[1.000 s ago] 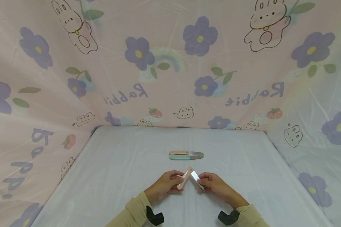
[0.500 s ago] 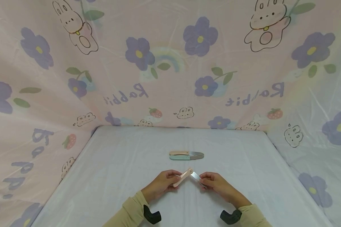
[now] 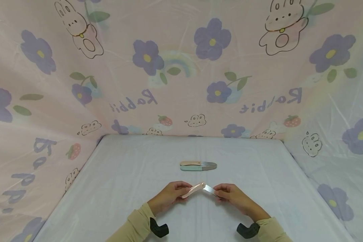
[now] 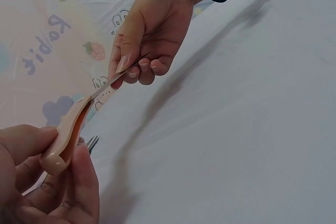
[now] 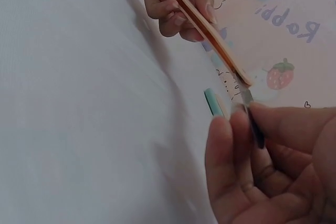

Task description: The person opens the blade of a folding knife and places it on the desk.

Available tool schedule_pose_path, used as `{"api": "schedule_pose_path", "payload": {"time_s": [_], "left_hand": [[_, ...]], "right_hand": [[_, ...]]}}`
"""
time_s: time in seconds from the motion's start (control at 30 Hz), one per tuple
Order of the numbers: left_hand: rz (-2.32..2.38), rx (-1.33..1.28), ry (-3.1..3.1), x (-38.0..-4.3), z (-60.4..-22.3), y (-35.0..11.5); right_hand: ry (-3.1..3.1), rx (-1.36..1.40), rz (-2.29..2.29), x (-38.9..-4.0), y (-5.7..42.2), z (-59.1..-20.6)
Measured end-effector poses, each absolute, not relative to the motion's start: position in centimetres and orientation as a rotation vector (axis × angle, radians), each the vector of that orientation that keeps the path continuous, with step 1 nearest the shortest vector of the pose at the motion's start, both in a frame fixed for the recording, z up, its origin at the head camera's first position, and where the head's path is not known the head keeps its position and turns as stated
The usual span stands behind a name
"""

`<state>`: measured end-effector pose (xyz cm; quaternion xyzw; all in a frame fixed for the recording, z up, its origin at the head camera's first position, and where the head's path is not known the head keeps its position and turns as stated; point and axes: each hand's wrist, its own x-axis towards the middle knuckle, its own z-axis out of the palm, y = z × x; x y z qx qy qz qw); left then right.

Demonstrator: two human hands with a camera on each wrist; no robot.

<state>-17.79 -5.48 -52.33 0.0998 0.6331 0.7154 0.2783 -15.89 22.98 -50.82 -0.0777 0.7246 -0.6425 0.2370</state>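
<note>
A folding knife with a pale pink handle (image 3: 195, 189) is held above the white table between both hands. My left hand (image 3: 171, 195) pinches the handle between thumb and fingers. The blade (image 3: 209, 189) is partly swung out, at a wide angle to the handle, and my right hand (image 3: 234, 197) pinches it near its tip. In the left wrist view the slot in the handle (image 4: 68, 137) faces the camera, and the right hand's fingers cover the blade's end. Just beyond the hands, two more unfolded knives lie side by side, one with a peach handle (image 3: 190, 163), one with a mint-green handle (image 3: 190, 168).
The white-covered table (image 3: 133, 154) stretches out around the hands. Hanging cloth (image 3: 181, 84) printed with flowers and rabbits walls it in at the back and both sides. Each wrist wears a black device, one of them on the left wrist (image 3: 159, 228).
My hands have drawn apart, and the angle between blade and handle has widened step by step. The two knives on the table have stayed put.
</note>
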Motion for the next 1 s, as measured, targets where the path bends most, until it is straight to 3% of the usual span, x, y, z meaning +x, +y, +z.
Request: {"api": "schedule_pose_path", "payload": {"time_s": [1.0], "left_hand": [[1.667, 0.453, 1.835, -18.1, -51.1, -6.4]], "right_hand": [[2.019, -0.201, -1.739, -15.7, 23.9, -50.5]]}}
